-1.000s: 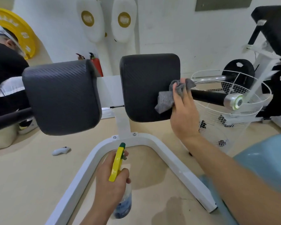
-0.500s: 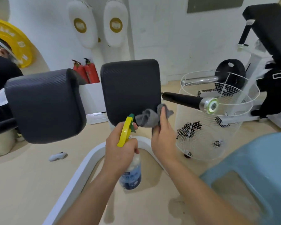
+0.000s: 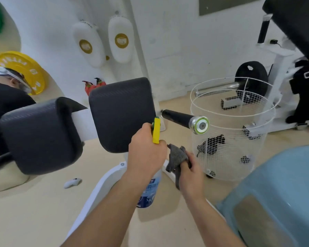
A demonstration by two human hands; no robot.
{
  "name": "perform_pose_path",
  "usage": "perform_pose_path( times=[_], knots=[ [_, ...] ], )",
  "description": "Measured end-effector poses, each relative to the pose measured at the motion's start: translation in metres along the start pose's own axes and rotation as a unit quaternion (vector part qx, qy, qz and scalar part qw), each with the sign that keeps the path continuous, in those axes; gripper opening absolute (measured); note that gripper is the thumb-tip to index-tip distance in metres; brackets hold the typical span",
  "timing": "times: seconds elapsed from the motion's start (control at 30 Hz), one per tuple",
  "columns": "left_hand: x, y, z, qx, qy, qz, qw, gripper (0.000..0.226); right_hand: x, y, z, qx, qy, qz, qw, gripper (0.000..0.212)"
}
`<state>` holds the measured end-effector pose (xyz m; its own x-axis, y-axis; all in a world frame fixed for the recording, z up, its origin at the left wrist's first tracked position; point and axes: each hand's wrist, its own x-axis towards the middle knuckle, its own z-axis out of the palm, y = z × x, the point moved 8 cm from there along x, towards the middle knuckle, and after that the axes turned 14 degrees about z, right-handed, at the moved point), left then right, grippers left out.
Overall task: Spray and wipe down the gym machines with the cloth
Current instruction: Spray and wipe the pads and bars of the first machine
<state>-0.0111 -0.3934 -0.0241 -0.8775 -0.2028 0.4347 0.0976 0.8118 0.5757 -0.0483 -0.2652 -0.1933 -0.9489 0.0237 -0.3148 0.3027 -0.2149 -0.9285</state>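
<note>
Item: spray bottle (image 3: 150, 191), mid-scene, neck gripped by the left hand (image 3: 146, 154), its yellow trigger raised toward the black handle (image 3: 178, 117) at one o'clock. Item: grey cloth (image 3: 177, 157), bunched in the curled fingers of the right hand (image 3: 191, 173), at three o'clock of the bottle, off the machine. Hazards: the nozzle sits just beside the roller pad (image 3: 121, 113), so mist may miss the handle, drift into the wire basket (image 3: 257, 152) behind, or wet the floor.
</note>
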Motion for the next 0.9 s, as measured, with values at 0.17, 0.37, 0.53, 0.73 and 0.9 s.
perform_pose_path(
  times=[0.17,0.37,0.53,0.73,0.9],
  knots=[
    [-0.005,0.007,0.01,0.003,0.022,-0.034,0.999,0.013,0.0,-0.016,-0.006,-0.006,-0.003,-0.023,1.0,0.028],
    [-0.007,0.011,0.008,-0.007,0.077,-0.037,0.996,0.011,0.006,-0.021,-0.014,0.011,-0.023,0.008,1.0,0.039],
    [-0.016,0.001,0.011,-0.035,0.034,-0.083,0.995,0.007,0.004,-0.023,-0.011,0.013,-0.028,0.023,0.999,0.035],
    [-0.041,-0.016,0.012,-0.022,-0.008,-0.097,0.995,0.008,-0.031,-0.058,0.004,0.013,-0.018,-0.043,0.999,0.037],
    [-0.04,-0.027,-0.016,-0.035,0.012,-0.076,0.996,0.01,-0.075,-0.127,0.043,-0.024,-0.02,-0.232,0.972,0.047]
  ],
)
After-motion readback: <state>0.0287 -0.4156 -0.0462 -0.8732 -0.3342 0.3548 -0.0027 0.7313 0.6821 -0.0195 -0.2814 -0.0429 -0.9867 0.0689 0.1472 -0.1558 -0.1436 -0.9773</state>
